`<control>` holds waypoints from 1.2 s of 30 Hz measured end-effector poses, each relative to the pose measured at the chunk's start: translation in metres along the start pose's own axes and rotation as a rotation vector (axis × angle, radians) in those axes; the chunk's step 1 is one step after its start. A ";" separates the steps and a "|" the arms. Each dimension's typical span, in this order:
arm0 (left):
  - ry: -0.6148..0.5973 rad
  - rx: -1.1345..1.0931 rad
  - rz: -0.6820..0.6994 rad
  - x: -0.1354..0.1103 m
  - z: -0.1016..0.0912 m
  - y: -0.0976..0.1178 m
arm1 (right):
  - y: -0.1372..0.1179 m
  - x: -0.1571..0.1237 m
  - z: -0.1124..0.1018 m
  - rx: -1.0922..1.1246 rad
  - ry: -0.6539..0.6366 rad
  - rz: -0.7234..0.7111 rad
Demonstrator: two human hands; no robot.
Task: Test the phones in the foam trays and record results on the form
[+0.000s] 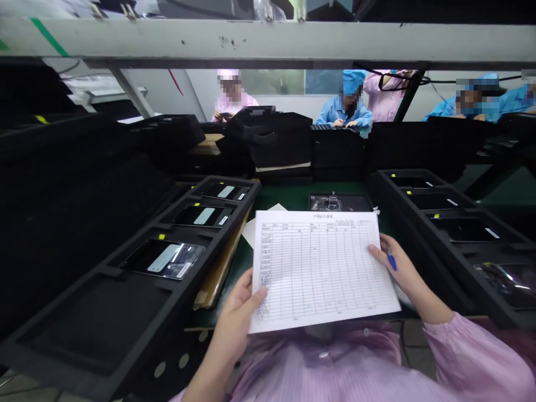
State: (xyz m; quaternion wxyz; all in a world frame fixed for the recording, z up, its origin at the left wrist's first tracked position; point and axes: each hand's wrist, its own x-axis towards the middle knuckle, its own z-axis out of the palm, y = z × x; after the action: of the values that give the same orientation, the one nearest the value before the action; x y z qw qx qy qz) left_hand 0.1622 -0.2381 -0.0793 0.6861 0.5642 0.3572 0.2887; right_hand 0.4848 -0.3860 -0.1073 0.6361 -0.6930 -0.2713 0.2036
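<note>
Two hands on that sheet [322, 273]? What are you doing with them?

I'm holding it up over the green mat [288, 196], in front of my chest. My left hand [237, 312] is pinching its lower left edge, with the thumb on top.

And your right hand [396, 268]?

It's curling around a blue pen [392, 261], and the thumb is touching the sheet's right edge. My pink sleeve [473, 357] is stretching out behind it.

What's the sheet showing?

It's carrying a printed grid with handwriting down the left side, but the words are too small for me to read.

What's lying around you?

Black foam trays are flanking me. The left tray [167, 262] is holding three dark screens with pale labels, while the right tray [444, 223] is holding several more dark screens. Past the sheet's top edge, a dark panel [339, 202] is lying on the mat.

Anyone else nearby?

Yes, several co-workers [343, 109] in pink and blue smocks and caps are working across the bench, well apart from my hands.
</note>
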 end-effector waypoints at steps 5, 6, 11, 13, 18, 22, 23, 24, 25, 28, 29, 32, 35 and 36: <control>0.039 0.004 -0.072 0.033 -0.017 0.020 | -0.042 0.012 0.012 0.122 -0.104 0.070; 0.051 0.054 -0.066 0.045 -0.018 0.023 | -0.052 0.021 0.018 0.062 -0.084 0.006; 0.128 0.286 0.032 0.114 -0.016 0.035 | -0.086 0.084 0.071 -0.533 -0.112 -0.340; 0.182 0.426 0.096 0.137 -0.015 0.039 | -0.091 0.105 0.102 -0.637 -0.107 -0.353; 0.371 0.801 0.235 0.158 -0.011 0.042 | -0.088 0.138 0.164 -0.813 -0.158 -0.346; 0.443 1.052 0.368 0.147 0.000 0.030 | -0.081 0.143 0.187 -0.972 -0.192 -0.453; 0.415 1.106 0.389 0.145 0.002 0.025 | -0.078 0.142 0.192 -1.013 -0.218 -0.488; 0.376 1.155 0.398 0.144 0.004 0.018 | -0.075 0.140 0.198 -1.052 -0.259 -0.520; 0.336 1.199 0.395 0.143 0.005 0.011 | -0.071 0.138 0.204 -1.089 -0.314 -0.545; 0.269 1.289 0.367 0.148 0.002 -0.008 | -0.060 0.128 0.226 -1.185 -0.468 -0.585; 0.264 1.307 0.366 0.151 0.001 -0.013 | -0.057 0.125 0.233 -1.213 -0.495 -0.586; 0.264 1.327 0.391 0.160 -0.004 -0.019 | -0.054 0.113 0.247 -1.285 -0.537 -0.563; 0.285 1.306 0.443 0.160 -0.003 -0.012 | -0.062 0.095 0.245 -1.321 -0.583 -0.538; 0.300 1.290 0.471 0.155 -0.002 -0.008 | -0.067 0.087 0.241 -1.320 -0.603 -0.540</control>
State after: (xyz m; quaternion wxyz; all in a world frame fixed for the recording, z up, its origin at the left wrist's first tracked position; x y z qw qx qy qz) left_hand 0.2503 -0.1148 -0.1123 0.0770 0.8750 0.4163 0.2347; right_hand 0.3930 -0.1424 -0.0613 0.0175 -0.7531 -0.6574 0.0173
